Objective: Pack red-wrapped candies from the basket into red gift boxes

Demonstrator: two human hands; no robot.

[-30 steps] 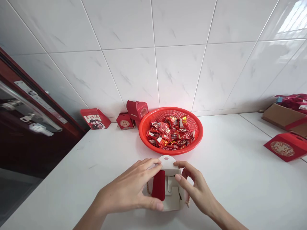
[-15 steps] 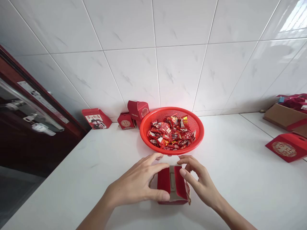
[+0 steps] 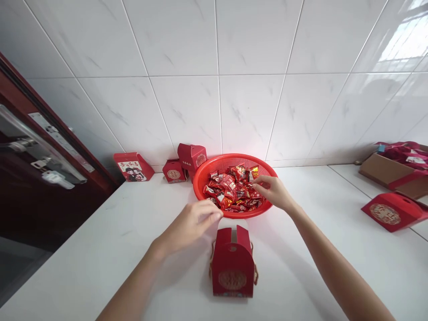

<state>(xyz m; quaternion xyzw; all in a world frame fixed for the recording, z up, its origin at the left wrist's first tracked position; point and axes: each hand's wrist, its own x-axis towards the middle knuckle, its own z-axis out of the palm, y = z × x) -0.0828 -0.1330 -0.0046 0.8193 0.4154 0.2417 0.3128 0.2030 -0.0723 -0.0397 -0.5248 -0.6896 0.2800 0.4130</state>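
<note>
A red gift box (image 3: 233, 272) with a gold round emblem and twisted cord on its sides stands upright on the counter before me. Its top flaps are up, with a gap between them. Behind it, a red plastic basket (image 3: 200, 196) holds many red-wrapped candies (image 3: 234, 191). My right hand (image 3: 274, 191) reaches over the basket's right rim, thumb and fingertips pinched on a wrapped candy (image 3: 253, 178). My left hand (image 3: 195, 223) is by the basket's front rim, left of the box, with thumb and fingers together; what lies between them is hidden.
Several red boxes stand against the tiled wall at the back left: a slanted one (image 3: 133, 167), a small one (image 3: 174, 171) and a taller one (image 3: 192, 157). At right are another red box (image 3: 391, 211) and a cardboard carton (image 3: 381, 171). A dark door (image 3: 50, 147) borders the left.
Both hands have left the box: the right went forward into the basket, the left to its front rim. The box now stands upright, its emblem side facing me.
</note>
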